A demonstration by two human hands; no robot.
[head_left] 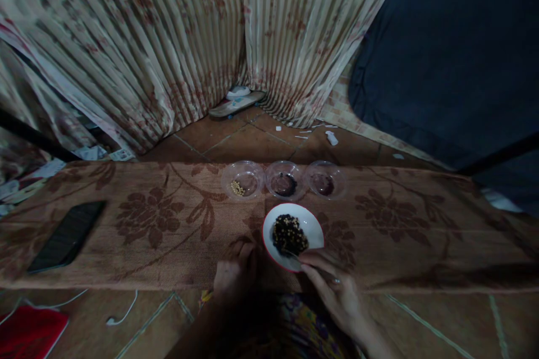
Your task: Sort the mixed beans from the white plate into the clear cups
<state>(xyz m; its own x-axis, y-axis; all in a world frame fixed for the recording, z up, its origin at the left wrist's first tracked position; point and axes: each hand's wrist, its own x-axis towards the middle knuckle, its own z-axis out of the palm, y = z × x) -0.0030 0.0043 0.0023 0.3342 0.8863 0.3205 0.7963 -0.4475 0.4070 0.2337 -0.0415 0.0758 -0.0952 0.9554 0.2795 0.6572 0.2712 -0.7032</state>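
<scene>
A white bowl with a red rim (314,227) stands near the table's front edge. In it lies a heap of dark grains mixed with pale yellow beans (290,233). My right hand (332,280) is closed around a metal spoon (293,256), whose tip reaches into the near side of the heap. To the left of the bowl, my left hand (236,270) rests on the cloth with its fingers curled in, apart from the bowl. Behind the bowl stand three clear plastic cups: the left cup (250,171) holds some yellow beans, the middle cup (284,168) and right cup (326,169) a little dark content.
A brown flowered cloth (181,258) covers the long narrow table. A dark phone (67,235) lies at its left end. Beyond are a striped curtain (202,39), a skateboard (238,104) and paper scraps on the tiled floor. White earphones (112,321) lie on the floor in front.
</scene>
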